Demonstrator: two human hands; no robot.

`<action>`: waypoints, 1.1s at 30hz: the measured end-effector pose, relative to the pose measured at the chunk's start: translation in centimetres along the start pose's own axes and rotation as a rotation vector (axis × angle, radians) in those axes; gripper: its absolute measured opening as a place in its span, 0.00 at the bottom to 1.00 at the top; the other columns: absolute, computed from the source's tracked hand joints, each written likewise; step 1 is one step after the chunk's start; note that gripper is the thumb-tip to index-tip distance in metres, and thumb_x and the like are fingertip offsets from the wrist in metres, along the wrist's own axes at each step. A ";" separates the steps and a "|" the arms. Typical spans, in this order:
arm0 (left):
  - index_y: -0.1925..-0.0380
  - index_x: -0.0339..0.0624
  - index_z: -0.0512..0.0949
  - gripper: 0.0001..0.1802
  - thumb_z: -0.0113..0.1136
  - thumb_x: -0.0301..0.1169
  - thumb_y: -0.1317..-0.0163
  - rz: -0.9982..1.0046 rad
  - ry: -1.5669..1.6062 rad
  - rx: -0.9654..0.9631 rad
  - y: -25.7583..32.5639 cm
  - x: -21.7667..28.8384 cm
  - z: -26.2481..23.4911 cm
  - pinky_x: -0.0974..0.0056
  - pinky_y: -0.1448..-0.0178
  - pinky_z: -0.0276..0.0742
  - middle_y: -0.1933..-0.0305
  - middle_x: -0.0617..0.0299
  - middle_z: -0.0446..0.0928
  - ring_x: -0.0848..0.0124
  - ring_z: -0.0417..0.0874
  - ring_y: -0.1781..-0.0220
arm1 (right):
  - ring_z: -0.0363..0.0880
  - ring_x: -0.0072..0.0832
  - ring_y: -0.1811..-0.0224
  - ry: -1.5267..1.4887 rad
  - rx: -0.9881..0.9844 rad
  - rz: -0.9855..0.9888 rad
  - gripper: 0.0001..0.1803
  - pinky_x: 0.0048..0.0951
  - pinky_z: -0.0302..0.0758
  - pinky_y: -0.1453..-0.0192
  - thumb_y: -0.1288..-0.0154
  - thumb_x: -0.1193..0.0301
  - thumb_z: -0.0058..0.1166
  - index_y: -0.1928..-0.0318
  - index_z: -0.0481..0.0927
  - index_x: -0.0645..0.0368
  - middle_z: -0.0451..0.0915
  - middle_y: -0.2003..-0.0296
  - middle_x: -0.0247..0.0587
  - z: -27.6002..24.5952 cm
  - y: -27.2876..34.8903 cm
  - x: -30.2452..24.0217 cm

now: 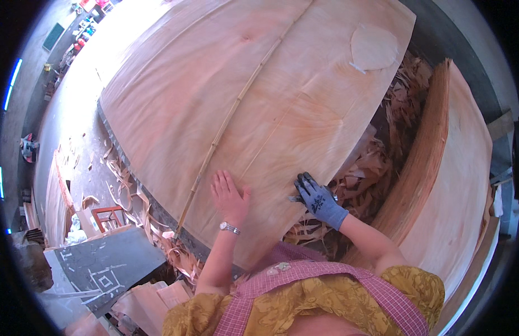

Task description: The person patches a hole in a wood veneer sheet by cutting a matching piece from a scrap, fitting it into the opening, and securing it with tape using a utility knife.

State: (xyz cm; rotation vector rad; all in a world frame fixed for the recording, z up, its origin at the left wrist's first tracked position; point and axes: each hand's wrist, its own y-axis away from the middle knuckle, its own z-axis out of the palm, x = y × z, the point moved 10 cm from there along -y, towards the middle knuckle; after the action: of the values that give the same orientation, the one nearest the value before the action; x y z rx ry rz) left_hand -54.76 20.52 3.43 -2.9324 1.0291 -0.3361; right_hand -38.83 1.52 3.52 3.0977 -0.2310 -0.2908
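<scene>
A large sheet of pale pinkish wood veneer [175, 117] spreads out in front of me. Across it runs a long thin bamboo stick [228, 120], from the near left edge to the far side. My left hand [230, 197], bare and with a watch at the wrist, lies flat on the veneer just right of the stick, fingers stretched. At the sheet's right edge is my right hand [318, 203] in a blue-grey glove with dark fingertips. Its fingers are bent around a small blade-like tool [295, 199], mostly hidden by the glove.
A thick stack of veneer sheets [444, 185] stands at the right. Torn veneer scraps [363, 171] fill the gap beside it. More curled strips [122, 179] litter the floor at left, near a grey board [111, 263]. A rounded veneer piece [376, 47] lies at the far right corner.
</scene>
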 end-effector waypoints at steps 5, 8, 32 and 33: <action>0.27 0.35 0.54 0.49 0.61 0.52 0.41 -0.018 0.011 0.011 2.0 1.8 0.3 0.47 0.20 0.43 0.21 0.49 0.52 0.54 0.49 0.20 | 0.62 0.49 0.27 0.003 0.052 -0.044 0.29 0.44 0.71 0.33 0.29 0.62 0.48 0.34 0.67 0.66 0.64 0.32 0.59 0.8 2.3 1.2; 0.31 0.37 0.63 0.41 0.57 0.52 0.37 -0.049 0.048 0.061 2.5 0.7 -0.4 0.45 0.21 0.45 0.25 0.47 0.59 0.53 0.57 0.23 | 0.63 0.50 0.28 0.028 0.037 -0.113 0.29 0.45 0.70 0.33 0.30 0.62 0.49 0.35 0.67 0.67 0.65 0.33 0.60 0.5 1.5 0.6; 0.59 0.35 0.84 0.12 0.63 0.33 0.32 -0.045 1.392 0.827 8.6 -21.0 -49.6 0.70 0.46 0.76 0.62 0.61 0.86 0.76 0.83 0.56 | 0.80 0.47 0.61 -0.590 0.621 -0.670 0.06 0.41 0.76 0.60 0.33 0.72 0.58 0.58 0.82 0.57 0.81 0.64 0.48 -31.6 -11.6 -34.8; 0.60 0.35 0.84 0.12 0.62 0.34 0.32 -0.051 1.384 0.797 8.4 -21.5 -48.9 0.70 0.46 0.76 0.61 0.61 0.85 0.76 0.83 0.56 | 0.80 0.47 0.61 -0.641 0.639 -0.763 0.05 0.40 0.76 0.61 0.32 0.74 0.56 0.58 0.82 0.60 0.81 0.65 0.50 -34.1 -12.4 -37.6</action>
State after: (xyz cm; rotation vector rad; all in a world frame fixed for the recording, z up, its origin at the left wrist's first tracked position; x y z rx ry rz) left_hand -86.40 29.96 46.28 -1.7168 0.5061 -2.2470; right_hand -67.23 19.66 43.49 3.3863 1.0831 -1.4725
